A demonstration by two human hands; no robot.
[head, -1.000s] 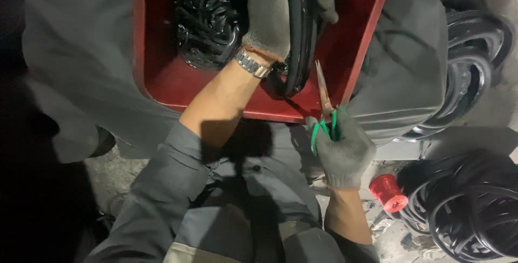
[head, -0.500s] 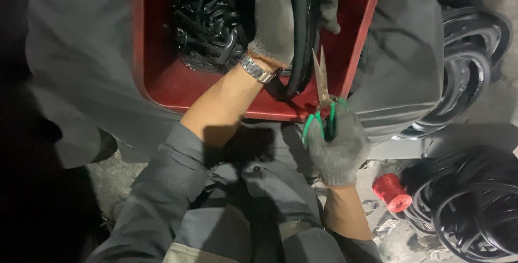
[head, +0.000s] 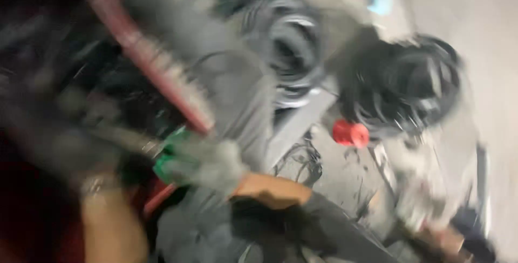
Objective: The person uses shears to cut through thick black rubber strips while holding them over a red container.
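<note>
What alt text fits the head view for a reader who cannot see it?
Heavily blurred: the gloved right hand holds green-handled scissors by a red tray's rim. The left forearm shows at lower left; black cable coils and a red spool lie to the right.

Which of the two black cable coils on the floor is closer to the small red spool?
The right-hand coil: the red spool lies at its lower-left edge. The other coil sits farther up and left.

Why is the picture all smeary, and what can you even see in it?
Head view: motion blur smears everything and the left side is dark. The gloved right hand on green scissors handles is just readable; the left hand is a dim blur; the red spool and black cable coils show as soft shapes.
</note>
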